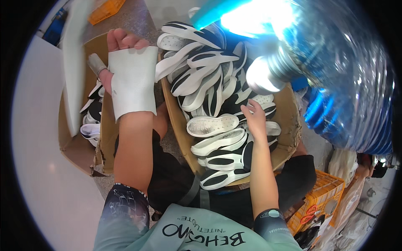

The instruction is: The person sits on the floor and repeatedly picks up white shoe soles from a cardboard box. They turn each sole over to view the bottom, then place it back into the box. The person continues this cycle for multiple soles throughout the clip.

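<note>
My left hand [125, 40] is raised over the gap between two cardboard boxes. A white guard [133, 81] wraps its palm and wrist, and pale tape covers the thumb. Its fingers bend loosely, with the thumb apart and nothing visible in the grip. Over the larger cardboard box [289, 138], my right hand [256, 118] reaches in among white-and-black shoe soles, fingers apart and slightly bent. Beside it lie a white perforated sole [212, 125] and a white sole with black inserts [226, 161]. Whether its fingertips touch a sole, I cannot tell.
A narrower cardboard box [75, 146] on the left holds more footwear parts. A bright lamp [264, 75] and plastic-wrapped blue material [351, 83] hang at upper right. An orange crate [320, 194] with red-handled scissors [309, 214] stands at lower right. A white surface [39, 138] runs along the left.
</note>
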`<state>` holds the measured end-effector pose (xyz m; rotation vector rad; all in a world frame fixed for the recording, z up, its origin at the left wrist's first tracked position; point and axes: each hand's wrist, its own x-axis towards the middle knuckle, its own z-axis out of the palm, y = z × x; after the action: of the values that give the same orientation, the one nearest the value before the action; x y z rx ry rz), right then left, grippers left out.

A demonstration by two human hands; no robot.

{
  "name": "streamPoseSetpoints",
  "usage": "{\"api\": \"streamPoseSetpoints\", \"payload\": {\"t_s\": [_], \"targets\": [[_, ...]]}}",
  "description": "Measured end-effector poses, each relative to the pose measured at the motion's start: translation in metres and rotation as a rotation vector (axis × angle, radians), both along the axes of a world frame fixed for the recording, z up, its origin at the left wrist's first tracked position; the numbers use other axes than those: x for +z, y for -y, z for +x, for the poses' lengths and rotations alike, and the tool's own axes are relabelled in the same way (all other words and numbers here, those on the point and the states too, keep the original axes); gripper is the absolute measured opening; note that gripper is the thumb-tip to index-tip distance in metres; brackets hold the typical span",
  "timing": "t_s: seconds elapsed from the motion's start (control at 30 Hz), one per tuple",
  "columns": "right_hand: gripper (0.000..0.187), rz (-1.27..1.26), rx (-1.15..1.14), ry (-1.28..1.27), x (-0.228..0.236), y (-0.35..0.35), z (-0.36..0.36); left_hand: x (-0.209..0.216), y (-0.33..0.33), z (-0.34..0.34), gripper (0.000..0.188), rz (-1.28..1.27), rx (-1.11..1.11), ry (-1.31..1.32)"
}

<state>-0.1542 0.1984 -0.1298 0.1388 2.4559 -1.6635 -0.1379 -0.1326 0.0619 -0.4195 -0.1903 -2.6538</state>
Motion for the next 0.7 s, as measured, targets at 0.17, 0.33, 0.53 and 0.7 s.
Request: {"api": "streamPoseSetpoints", "payload": {"t_s": [0.17, 0.33, 0.53, 0.7], "targets": [[0.089, 0.153, 0.06, 0.042, -0.082, 0.052, -0.046, -0.025, -0.015, -0.011, 0.058, 0.058, -0.091, 0.274], [0.111, 0.326, 0.066, 0.301, -0.133, 0.098, -0.029, -0.071, -0.037, -0.024, 0.066, 0.05, -0.435, 0.503], [0.06, 0.36, 0.009, 0.145, -0.065, 0.067, -0.027, -0.12, -0.068, -0.026, 0.056, -0.327, -0.467, 0.571], [0.055, 0.617, 0.242, -0.19, 0.079, 0.005, 0.08, -0.146, -0.107, -0.009, 0.05, -0.916, -0.478, 0.758]]}}
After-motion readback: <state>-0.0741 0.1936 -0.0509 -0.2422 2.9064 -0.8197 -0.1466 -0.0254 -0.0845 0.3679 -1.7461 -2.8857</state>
